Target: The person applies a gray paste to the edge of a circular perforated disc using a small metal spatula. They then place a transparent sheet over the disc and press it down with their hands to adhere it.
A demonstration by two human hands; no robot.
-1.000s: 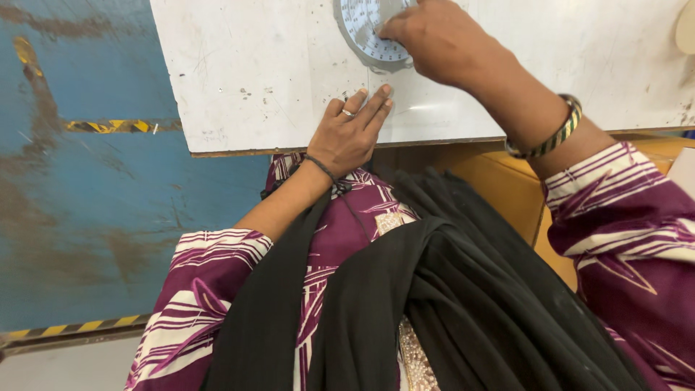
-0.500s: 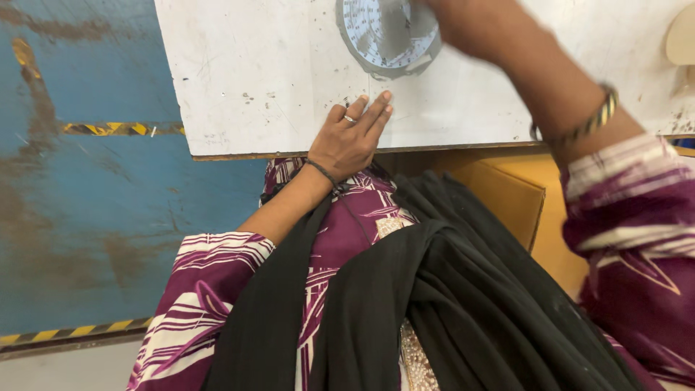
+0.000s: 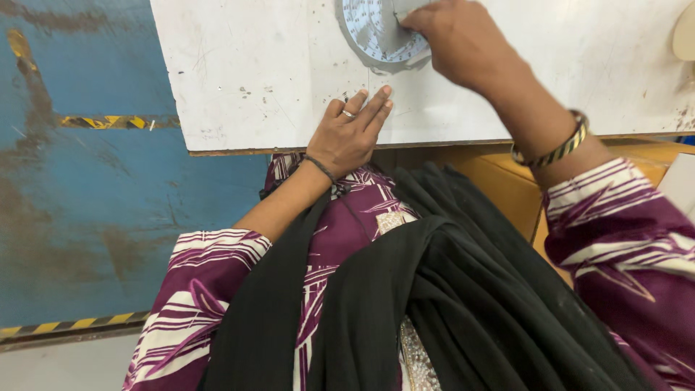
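Observation:
My left hand (image 3: 352,134) rests flat on the near edge of a white worktable (image 3: 260,65), fingers together, a ring on one finger. My right hand (image 3: 460,40) reaches farther in and presses on a round pale-blue disc (image 3: 376,32) with fine printed markings that lies on the tabletop. The fingers of that hand cover the disc's right side, and the disc's top is cut off by the frame. A striped bangle sits on my right wrist.
A blue floor (image 3: 87,203) with yellow-black hazard tape stripes lies to the left. An orange-yellow surface (image 3: 507,181) shows under the table's edge. A beige rounded object (image 3: 684,32) sits at the table's far right. My black scarf hangs over purple patterned sleeves.
My right hand lifted off the disc, swung right, then came back down onto its right side. My left hand stayed on the table edge.

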